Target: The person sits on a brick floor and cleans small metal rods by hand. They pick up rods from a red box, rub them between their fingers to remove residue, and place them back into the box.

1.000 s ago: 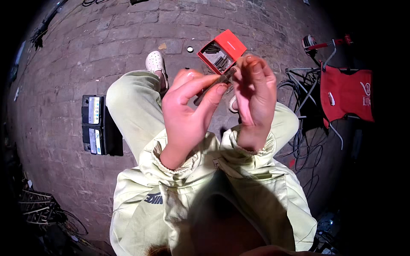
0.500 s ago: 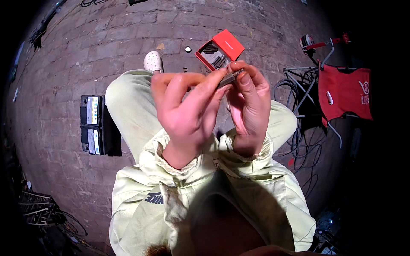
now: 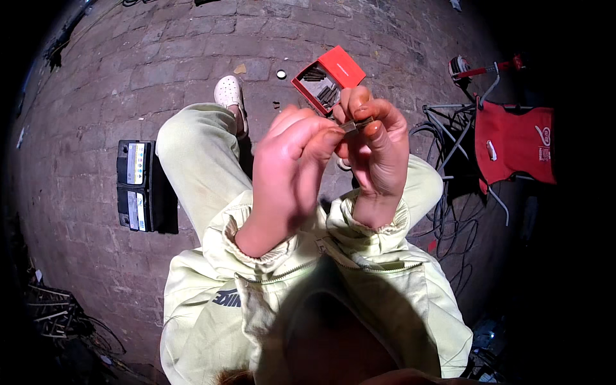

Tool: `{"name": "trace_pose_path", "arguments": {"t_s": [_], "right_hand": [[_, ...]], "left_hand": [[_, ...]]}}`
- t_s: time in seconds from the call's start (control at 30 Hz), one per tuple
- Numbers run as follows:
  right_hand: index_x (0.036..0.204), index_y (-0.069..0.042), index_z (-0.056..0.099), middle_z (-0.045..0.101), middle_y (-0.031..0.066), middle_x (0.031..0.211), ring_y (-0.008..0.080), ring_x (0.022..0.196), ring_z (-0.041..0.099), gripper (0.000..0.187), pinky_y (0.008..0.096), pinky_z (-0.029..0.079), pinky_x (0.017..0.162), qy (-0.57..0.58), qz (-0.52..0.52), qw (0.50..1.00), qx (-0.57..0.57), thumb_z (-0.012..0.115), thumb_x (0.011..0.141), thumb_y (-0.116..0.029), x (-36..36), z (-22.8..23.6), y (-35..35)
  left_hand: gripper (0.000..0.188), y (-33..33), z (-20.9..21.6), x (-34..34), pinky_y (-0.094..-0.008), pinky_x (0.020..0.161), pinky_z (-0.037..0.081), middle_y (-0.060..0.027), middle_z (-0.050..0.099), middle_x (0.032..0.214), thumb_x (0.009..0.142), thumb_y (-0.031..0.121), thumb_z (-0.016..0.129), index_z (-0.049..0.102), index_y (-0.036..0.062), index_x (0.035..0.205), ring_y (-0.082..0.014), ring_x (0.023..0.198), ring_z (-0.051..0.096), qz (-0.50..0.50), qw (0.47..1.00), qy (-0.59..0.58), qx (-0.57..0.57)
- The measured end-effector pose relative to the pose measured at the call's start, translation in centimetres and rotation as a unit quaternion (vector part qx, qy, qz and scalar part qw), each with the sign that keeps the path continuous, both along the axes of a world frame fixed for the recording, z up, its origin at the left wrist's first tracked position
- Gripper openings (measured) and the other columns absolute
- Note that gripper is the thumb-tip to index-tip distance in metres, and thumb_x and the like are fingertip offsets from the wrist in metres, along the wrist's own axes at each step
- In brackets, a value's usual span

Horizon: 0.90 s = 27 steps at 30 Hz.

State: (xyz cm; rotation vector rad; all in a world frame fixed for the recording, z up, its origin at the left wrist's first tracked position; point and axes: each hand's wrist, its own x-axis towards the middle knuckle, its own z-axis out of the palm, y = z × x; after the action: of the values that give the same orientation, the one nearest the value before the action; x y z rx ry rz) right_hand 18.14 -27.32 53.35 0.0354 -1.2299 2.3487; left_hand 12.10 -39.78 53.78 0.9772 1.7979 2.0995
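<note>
Between my two hands is a small greyish metal piece point(image 3: 351, 126), short and straight-edged; fingers cover much of it, so its exact kind does not show. My left hand point(image 3: 290, 154) pinches its left end with thumb and forefinger. At its other end, the thumb and fingertips of my right hand point(image 3: 380, 151) close on it; the fingertips look stained reddish-brown. Just beyond the hands lies an open red box point(image 3: 348, 69) on the ground, holding several short dark metal rods point(image 3: 328, 96) in separate groups.
Brick paving point(image 3: 186, 51) surrounds my bent legs. A black car battery point(image 3: 136, 186) stands to the left. On the right are a red folding chair point(image 3: 513, 138) and coiled dark cables point(image 3: 449, 224). A small round white-topped thing point(image 3: 281, 74) lies left of the box.
My left fingers have drawn together and now cover more of the metal piece. The right fingers have shifted their grip. The red box has not moved on the ground.
</note>
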Motion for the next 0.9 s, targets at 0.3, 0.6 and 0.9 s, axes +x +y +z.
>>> {"name": "trace_pose_path", "arguments": {"t_s": [0.3, 0.6, 0.9], "right_hand": [[0.093, 0.004, 0.065, 0.055, 0.0037, 0.09, 0.0121, 0.082, 0.054, 0.021, 0.024, 0.044, 0.073, -0.016, -0.135, 0.99, 0.03, 0.072, 0.08, -0.012, -0.2, -0.1, -0.9], [0.092, -0.001, 0.063, 0.057, 0.007, 0.098, 0.0155, 0.088, 0.057, 0.02, 0.0274, 0.046, 0.08, -0.07, 0.064, 0.974, -0.207, 0.063, 0.088, -0.021, 0.5, -0.2, -0.6], [0.104, 0.001, 0.062, 0.063, 0.0062, 0.095, 0.0115, 0.089, 0.057, 0.021, 0.0262, 0.044, 0.082, -0.103, -0.127, 0.986, -0.032, 0.062, 0.089, -0.014, 0.0, -0.4, -1.9]], "left_hand": [[0.016, -0.1, 0.5, -0.5, -0.029, 0.066, 0.039, -0.0084, 0.057, 0.075, 0.075, 0.009, 0.068, 0.067, -0.0004, 0.088, -0.0202, 0.072, 0.049, 0.118, 0.982, 0.144, -0.038], [0.024, -0.1, -0.4, -0.8, -0.0261, 0.067, 0.039, -0.006, 0.056, 0.078, 0.069, 0.008, 0.074, 0.071, 0.0016, 0.092, -0.017, 0.075, 0.05, 0.113, 0.985, 0.128, -0.016], [0.026, 0.2, -0.9, -0.9, -0.0248, 0.066, 0.039, -0.0039, 0.056, 0.077, 0.069, 0.003, 0.074, 0.069, 0.0004, 0.094, -0.014, 0.073, 0.049, 0.107, 0.99, 0.081, -0.053]]}}
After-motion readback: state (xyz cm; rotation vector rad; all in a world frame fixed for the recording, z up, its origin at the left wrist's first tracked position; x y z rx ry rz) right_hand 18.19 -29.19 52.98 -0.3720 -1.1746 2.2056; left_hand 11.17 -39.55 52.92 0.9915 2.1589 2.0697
